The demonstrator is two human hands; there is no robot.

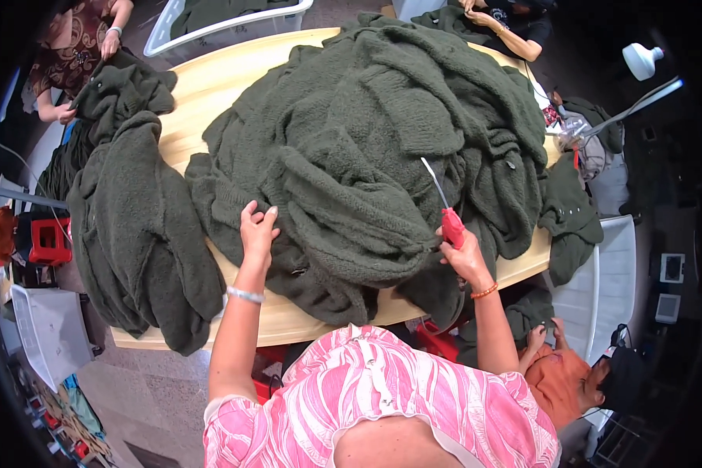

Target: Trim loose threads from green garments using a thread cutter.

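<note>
A large heap of dark green knitted sweaters (351, 140) covers much of the pale wooden table (199, 86) before me. My right hand (466, 261), at the heap's near right side, is closed round the red handle of a slim metal tool (452, 227). Its thin shaft points up and away, ending in a pale tip; its exact kind is unclear. Over the near left of the heap is my left hand (257, 238), its fingers apart and nothing in them. Whether those fingertips touch the knit is hard to see.
Another pile of green sweaters (144, 234) hangs over the table's left end. Co-workers handle garments at far left, far right and near right, the last in an orange top (561, 382). White bins (226, 35) stand around the table. A lamp (641, 61) rises at right.
</note>
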